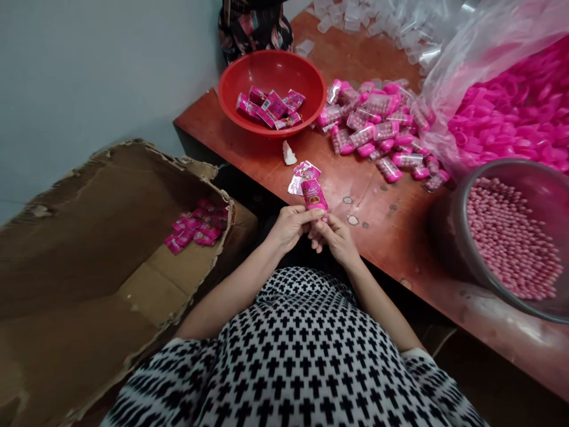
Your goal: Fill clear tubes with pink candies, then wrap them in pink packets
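At the table's front edge, my left hand [291, 225] pinches a small candy bottle in a pink printed sleeve [313, 194], thumb across its lower end. My right hand [336, 237] is closed at that same lower end, its fingertips meeting those of the left. The fingers cover most of the bottle's bottom, where a bit of bright pink shows. Just beyond it, flat pink and silver printed sleeves [304, 177] lie on the table, with a crumpled white scrap [288, 153] behind them.
A red bowl [229, 104] holds printed pieces. Pink-capped candy bottles [373, 121] are heaped beside a plastic bag [453, 77] of pink caps. Right stands a grey tub [457, 207] of pink beads; left, a cardboard box [102, 237] with pink packs. Clear containers [351, 18] lie behind.
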`<state>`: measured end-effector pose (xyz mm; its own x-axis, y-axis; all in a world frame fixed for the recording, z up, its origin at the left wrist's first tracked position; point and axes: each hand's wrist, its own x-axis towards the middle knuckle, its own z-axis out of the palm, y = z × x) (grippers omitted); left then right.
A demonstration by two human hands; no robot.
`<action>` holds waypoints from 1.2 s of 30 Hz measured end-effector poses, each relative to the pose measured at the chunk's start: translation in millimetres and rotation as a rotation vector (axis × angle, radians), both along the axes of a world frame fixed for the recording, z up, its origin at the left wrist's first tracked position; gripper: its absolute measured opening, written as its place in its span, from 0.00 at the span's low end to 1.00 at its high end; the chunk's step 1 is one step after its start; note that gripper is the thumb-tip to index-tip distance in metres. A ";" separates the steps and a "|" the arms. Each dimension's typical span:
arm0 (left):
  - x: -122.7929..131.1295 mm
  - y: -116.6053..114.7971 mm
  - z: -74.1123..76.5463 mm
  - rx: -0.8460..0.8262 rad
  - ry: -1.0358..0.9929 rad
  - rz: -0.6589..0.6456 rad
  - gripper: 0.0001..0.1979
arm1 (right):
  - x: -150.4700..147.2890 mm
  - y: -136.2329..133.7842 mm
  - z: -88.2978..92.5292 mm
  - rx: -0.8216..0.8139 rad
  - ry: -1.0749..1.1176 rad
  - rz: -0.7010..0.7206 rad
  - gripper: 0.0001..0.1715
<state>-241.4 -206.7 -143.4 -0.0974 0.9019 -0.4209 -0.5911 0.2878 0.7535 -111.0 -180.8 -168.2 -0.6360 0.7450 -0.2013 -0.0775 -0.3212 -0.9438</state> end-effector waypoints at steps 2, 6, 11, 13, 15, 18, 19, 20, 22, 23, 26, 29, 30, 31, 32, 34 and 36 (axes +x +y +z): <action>-1.0 0.6 0.8 -0.016 -0.034 0.092 0.14 | 0.9 -2.2 -0.7 -0.085 0.084 -0.036 0.22; 1.6 2.9 0.3 0.043 -0.115 0.177 0.16 | 1.7 -7.1 0.6 -0.084 0.110 -0.177 0.20; 9.1 -0.1 -3.3 0.073 -0.019 0.216 0.16 | -3.8 -13.3 5.5 -0.043 0.103 -0.279 0.18; 11.8 -3.2 -4.4 0.049 0.032 0.205 0.15 | -5.6 -13.9 5.9 -0.030 0.115 -0.309 0.18; 13.8 -6.0 -5.5 0.025 0.046 0.190 0.15 | -6.4 -11.2 5.2 -0.034 0.128 -0.317 0.19; 14.6 -9.0 -7.7 0.038 -0.004 0.172 0.15 | -8.0 -1.8 3.8 -0.094 0.144 -0.284 0.22; 13.9 -10.3 -8.1 0.052 -0.033 0.155 0.15 | -9.4 1.6 3.7 -0.120 0.145 -0.263 0.23; 12.6 -12.3 -8.0 0.067 -0.062 0.133 0.16 | -11.5 4.5 4.1 -0.143 0.142 -0.237 0.23; 7.6 -19.1 -4.8 0.089 -0.095 0.115 0.16 | -16.9 7.6 6.1 -0.164 0.131 -0.168 0.24; 3.8 -24.2 -1.6 0.099 -0.094 0.144 0.15 | -19.6 7.7 7.6 -0.159 0.130 -0.126 0.23; -13.5 -42.6 11.9 0.167 -0.054 0.437 0.14 | -23.7 5.5 12.0 -0.112 0.142 -0.036 0.21; -35.0 -51.1 18.6 0.270 -0.024 0.806 0.26 | -19.0 6.3 13.7 -0.071 0.094 -0.063 0.20; -41.8 -47.8 16.7 0.277 0.003 0.854 0.29 | -16.3 7.7 13.5 -0.061 0.064 -0.093 0.19; -48.0 -40.7 12.6 0.266 0.059 0.854 0.31 | -13.6 9.3 13.2 -0.051 0.036 -0.123 0.19; -53.6 -29.5 6.5 0.242 0.143 0.802 0.31 | -11.2 10.9 12.9 -0.040 0.010 -0.150 0.19; -63.3 2.8 -8.9 0.195 0.505 0.657 0.23 | -8.0 12.8 12.4 -0.017 -0.029 -0.174 0.19; -71.1 41.7 -24.3 0.200 0.919 0.504 0.19 | -6.7 12.5 12.6 0.002 -0.059 -0.165 0.19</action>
